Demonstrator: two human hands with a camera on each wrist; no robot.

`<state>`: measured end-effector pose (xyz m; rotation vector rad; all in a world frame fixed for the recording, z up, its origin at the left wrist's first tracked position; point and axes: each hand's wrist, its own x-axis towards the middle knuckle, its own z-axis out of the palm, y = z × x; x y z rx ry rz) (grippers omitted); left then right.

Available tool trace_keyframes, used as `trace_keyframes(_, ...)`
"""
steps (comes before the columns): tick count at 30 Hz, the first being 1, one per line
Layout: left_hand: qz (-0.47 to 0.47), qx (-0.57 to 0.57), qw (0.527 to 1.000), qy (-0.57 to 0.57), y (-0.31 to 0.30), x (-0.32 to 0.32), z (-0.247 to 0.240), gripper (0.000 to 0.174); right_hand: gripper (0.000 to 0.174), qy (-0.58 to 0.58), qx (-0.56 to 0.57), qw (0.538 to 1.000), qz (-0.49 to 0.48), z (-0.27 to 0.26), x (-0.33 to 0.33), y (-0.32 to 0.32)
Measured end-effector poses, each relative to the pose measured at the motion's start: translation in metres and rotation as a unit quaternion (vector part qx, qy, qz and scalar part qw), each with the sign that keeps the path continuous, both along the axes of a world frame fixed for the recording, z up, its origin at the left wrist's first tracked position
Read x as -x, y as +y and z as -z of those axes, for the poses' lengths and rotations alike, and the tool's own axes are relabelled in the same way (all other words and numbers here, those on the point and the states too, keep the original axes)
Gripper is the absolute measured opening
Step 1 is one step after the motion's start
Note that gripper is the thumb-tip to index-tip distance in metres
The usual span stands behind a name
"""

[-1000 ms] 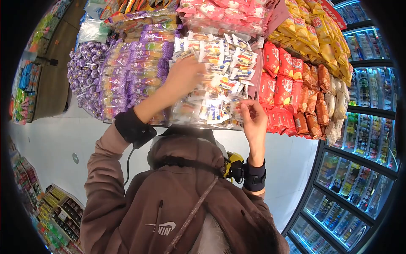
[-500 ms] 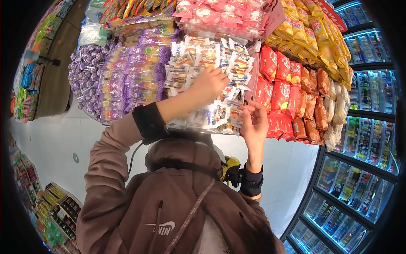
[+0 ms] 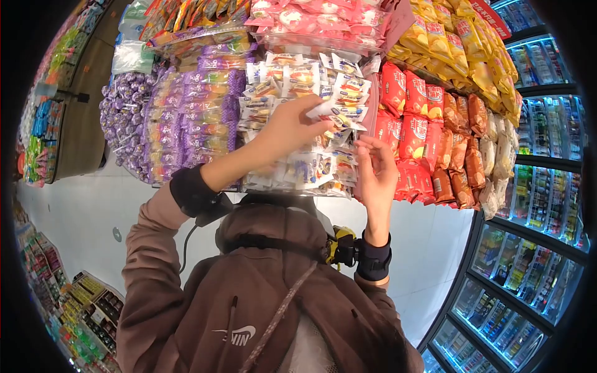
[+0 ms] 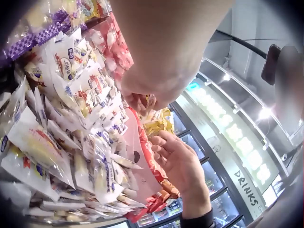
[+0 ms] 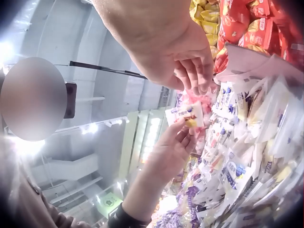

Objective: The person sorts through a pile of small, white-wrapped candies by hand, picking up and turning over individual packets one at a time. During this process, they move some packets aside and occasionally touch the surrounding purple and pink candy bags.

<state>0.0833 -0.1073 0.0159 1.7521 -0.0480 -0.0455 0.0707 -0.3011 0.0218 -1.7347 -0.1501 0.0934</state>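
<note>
In the head view my left hand (image 3: 292,127) pinches a small white snack packet (image 3: 321,110) above a bin of loose white snack packets (image 3: 301,79). The right wrist view shows that packet (image 5: 186,115) raised at the fingertips, with a red and yellow print. My right hand (image 3: 377,171) hangs at the bin's right side, beside the pink divider (image 3: 373,99). Its fingers (image 5: 202,71) curl loosely with nothing in them. From the left wrist, my left hand (image 4: 152,83) is seen mostly from behind, which hides its grip.
Purple-wrapped jelly packs (image 3: 214,118) and purple lollipops (image 3: 127,102) fill the left side. Red packets (image 3: 413,133) and brown packets (image 3: 457,149) lie on the right, yellow bags (image 3: 444,43) behind them. Pink bags (image 3: 317,25) stand at the back. Lit drink coolers (image 3: 550,124) line the far right.
My left hand moved right across the white packets, and a packet now shows in its fingers. The right hand stays by the divider, its fingers spread a little more.
</note>
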Motion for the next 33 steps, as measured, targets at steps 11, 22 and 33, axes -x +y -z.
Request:
trace_keyframes(11,0.029,0.324,0.911,0.254,0.011,0.032,-0.003,0.025,0.011,0.105,-0.059,0.992,-0.04,0.007,-0.01,0.018)
trace_keyframes(22,0.035,0.327,0.91,0.25,0.007,0.036,0.012,0.023,0.007,0.107,-0.047,0.992,-0.038,0.01,-0.007,0.019)
trace_keyframes(33,0.03,-0.012,0.998,0.058,0.008,0.001,0.007,0.015,0.012,0.033,-0.088,0.995,0.035,0.013,0.001,-0.004)
